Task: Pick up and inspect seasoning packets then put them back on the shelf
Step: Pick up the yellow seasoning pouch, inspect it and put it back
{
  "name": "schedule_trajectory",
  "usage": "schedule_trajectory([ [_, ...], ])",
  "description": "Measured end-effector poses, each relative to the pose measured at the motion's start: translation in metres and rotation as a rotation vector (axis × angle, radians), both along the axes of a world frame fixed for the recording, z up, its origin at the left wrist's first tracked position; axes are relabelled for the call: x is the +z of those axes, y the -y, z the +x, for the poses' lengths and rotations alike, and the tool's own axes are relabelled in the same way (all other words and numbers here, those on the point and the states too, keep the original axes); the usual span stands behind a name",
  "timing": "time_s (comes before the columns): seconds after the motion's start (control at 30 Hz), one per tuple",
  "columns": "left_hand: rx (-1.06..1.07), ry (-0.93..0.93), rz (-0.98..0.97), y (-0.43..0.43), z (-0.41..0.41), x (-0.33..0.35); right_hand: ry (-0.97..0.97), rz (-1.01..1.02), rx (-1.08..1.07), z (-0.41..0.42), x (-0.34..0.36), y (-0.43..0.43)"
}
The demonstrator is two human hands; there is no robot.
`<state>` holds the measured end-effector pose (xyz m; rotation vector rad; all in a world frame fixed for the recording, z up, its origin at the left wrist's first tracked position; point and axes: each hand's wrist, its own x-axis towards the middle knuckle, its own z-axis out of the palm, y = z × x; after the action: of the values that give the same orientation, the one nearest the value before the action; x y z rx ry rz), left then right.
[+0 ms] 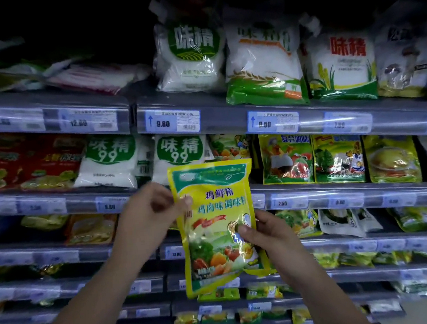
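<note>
A yellow seasoning packet [213, 213] with a green top band, blue lettering and pictured vegetables is held upright in front of the shelves, its printed face toward me. My left hand [147, 214] pinches its left edge near the upper half, thumb on the front. My right hand [261, 231] grips its right edge lower down, thumb on the front, fingers behind. Both forearms rise from the bottom of the view.
Grey shelves [229, 114] with blue price tags fill the view. White MSG bags [187, 55] stand on the upper shelf. Red packets [26, 162] lie at left and yellow-green seasoning packets [336, 156] stand at right on the shelf behind the held packet. Lower shelves hold several more packets.
</note>
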<state>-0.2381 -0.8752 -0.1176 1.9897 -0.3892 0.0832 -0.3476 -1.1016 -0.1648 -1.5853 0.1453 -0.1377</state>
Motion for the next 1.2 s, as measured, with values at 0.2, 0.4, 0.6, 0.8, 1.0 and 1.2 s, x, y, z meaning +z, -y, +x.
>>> schedule_trajectory([
  [0.2, -0.303, 0.245, 0.383, 0.015, 0.023, 0.052, 0.022, -0.182, 0.127, 0.000, 0.010, -0.001],
  [0.4, -0.394, -0.460, -0.083, 0.024, 0.039, 0.057, 0.026, -0.059, 0.209, 0.001, 0.029, 0.017],
  [0.6, -0.293, -0.720, -0.284, 0.020, 0.044, 0.039, 0.039, -0.068, 0.142, 0.004, 0.020, 0.029],
  [0.8, -0.197, -0.487, -0.403, 0.028, 0.023, 0.002, 0.041, 0.001, -0.009, 0.010, 0.007, 0.030],
  [1.0, -0.233, -0.600, -0.571, 0.036, 0.036, 0.017, 0.026, 0.082, 0.076, 0.017, 0.006, 0.045],
  [1.2, -0.154, -0.663, -0.641, 0.047, 0.037, 0.010, 0.013, 0.093, 0.030, 0.018, 0.012, 0.056],
])
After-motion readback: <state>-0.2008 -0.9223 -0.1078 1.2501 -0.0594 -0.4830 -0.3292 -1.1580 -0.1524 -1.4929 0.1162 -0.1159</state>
